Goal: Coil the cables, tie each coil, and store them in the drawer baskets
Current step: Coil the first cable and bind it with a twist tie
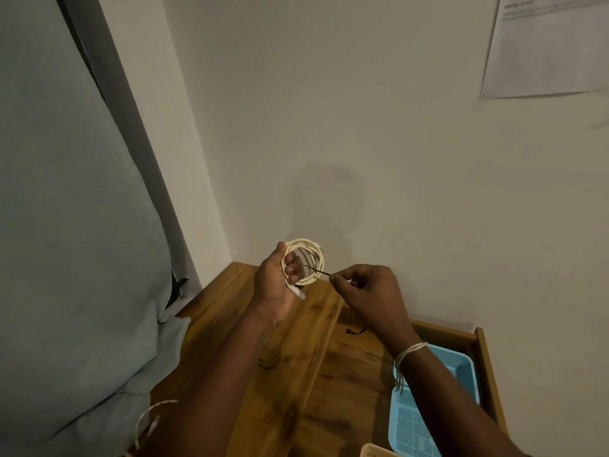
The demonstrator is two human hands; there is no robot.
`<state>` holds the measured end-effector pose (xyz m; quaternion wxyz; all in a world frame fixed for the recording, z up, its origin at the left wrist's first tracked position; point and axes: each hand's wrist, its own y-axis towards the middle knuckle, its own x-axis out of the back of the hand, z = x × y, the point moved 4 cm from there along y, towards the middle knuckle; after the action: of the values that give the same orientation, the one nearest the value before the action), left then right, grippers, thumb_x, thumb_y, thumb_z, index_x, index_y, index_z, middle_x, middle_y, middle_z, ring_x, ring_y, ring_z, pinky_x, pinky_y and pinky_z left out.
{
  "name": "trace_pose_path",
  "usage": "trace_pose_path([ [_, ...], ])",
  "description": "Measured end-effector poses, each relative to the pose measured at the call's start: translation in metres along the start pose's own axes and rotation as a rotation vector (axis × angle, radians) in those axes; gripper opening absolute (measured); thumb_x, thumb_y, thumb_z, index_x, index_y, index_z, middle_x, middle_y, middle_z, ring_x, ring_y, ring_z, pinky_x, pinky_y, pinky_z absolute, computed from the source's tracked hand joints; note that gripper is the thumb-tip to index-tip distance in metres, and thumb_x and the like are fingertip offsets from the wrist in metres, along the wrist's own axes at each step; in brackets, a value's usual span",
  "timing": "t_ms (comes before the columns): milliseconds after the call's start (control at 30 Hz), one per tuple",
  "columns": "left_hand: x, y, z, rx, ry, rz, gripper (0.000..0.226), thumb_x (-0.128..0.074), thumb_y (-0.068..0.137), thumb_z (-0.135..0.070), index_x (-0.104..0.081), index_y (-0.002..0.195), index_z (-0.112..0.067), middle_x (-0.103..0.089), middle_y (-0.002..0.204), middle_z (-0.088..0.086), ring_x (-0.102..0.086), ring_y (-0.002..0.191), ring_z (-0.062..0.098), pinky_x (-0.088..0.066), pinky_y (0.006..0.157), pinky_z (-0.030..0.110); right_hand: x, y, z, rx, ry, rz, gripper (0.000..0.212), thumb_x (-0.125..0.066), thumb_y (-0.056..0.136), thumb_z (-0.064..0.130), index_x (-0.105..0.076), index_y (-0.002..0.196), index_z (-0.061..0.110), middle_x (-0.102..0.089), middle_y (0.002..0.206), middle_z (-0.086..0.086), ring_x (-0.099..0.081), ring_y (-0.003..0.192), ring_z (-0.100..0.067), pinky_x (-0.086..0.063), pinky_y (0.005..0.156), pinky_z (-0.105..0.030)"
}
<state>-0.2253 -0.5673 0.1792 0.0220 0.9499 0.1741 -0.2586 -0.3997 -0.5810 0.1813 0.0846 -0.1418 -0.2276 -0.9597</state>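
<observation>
- A person's left hand (pixel 276 285) grips a coiled white cable (pixel 304 262), fingers curled through the loops and thumb laid along the coil's left side; the coil is held up above the far end of a wooden cabinet top (pixel 263 351), against a plain wall (pixel 362 127).
- One connector end of the cable (pixel 299 293) hangs below the palm; the other end pokes out at the coil's top right, too small to make out.
- The right hand (pixel 365 293) pinches a thin dark tie (pixel 318 270) between thumb and fingertips; the tie runs left across the coil, its far end lost behind the fingers.
- A pale string is wound round the right wrist (pixel 410 351).
- Right and nearer, an open wooden drawer (pixel 484 364) holds a blue perforated basket (pixel 428 417), partly covered by the right forearm.
- A pale basket corner (pixel 375 451) is cut off at the bottom edge.
- On the left lies grey bedding (pixel 66 225), with a pale cord (pixel 148 420) trailing near it.
- A paper sheet (pixel 547 44) hangs on the wall at top right, its print illegible.
</observation>
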Motion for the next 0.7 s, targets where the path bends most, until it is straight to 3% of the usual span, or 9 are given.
trace_pose_path([
  [200, -0.011, -0.015, -0.002, -0.042, 0.162, 0.076, 0.044, -0.038, 0.101, -0.037, -0.042, 0.063, -0.013, -0.032, 0.054, 0.002, -0.027, 0.050, 0.012, -0.022, 0.054, 0.031, -0.019, 0.012, 0.021, 0.171, -0.191, -0.099, 0.013, -0.072, 0.090, 0.023, -0.079, 0.098, 0.017, -0.073, 0.082, 0.005, -0.062, 0.064, -0.004, -0.048, 0.058, -0.014],
  [300, -0.012, -0.023, -0.004, -0.086, 0.228, -0.077, 0.046, -0.038, 0.101, -0.040, -0.051, 0.066, -0.012, -0.044, 0.060, 0.006, -0.040, 0.056, 0.017, -0.033, 0.057, 0.031, -0.028, 0.010, 0.036, 0.395, -0.523, -0.161, 0.005, -0.076, 0.085, 0.021, -0.078, 0.089, 0.020, -0.068, 0.078, 0.003, -0.058, 0.060, -0.010, -0.034, 0.050, -0.013],
  [367, -0.012, -0.026, -0.005, -0.101, 0.237, -0.148, 0.045, -0.038, 0.101, -0.039, -0.058, 0.072, -0.010, -0.051, 0.069, 0.012, -0.048, 0.065, 0.023, -0.040, 0.063, 0.035, -0.034, 0.005, 0.044, 0.560, -0.663, -0.185, 0.006, -0.081, 0.079, 0.018, -0.075, 0.081, 0.019, -0.065, 0.073, 0.002, -0.055, 0.055, -0.012, -0.035, 0.046, -0.016],
  [500, -0.014, -0.031, -0.006, -0.117, 0.282, -0.166, 0.043, -0.037, 0.100, -0.038, -0.069, 0.091, -0.010, -0.067, 0.095, 0.021, -0.066, 0.086, 0.030, -0.054, 0.078, 0.043, -0.041, 0.001, 0.051, 0.703, -0.720, -0.235, 0.016, -0.087, 0.071, 0.018, -0.074, 0.080, 0.017, -0.066, 0.071, 0.000, -0.057, 0.053, -0.013, -0.040, 0.046, -0.020],
  [700, -0.013, -0.033, -0.017, -0.140, 0.283, -0.163, 0.041, -0.033, 0.101, -0.034, -0.069, 0.095, -0.015, -0.069, 0.099, 0.016, -0.067, 0.094, 0.031, -0.056, 0.083, 0.043, -0.043, 0.004, 0.058, 0.830, -0.701, -0.268, 0.019, -0.088, 0.069, 0.017, -0.075, 0.083, 0.015, -0.069, 0.072, -0.001, -0.060, 0.053, -0.013, -0.033, 0.056, -0.015],
])
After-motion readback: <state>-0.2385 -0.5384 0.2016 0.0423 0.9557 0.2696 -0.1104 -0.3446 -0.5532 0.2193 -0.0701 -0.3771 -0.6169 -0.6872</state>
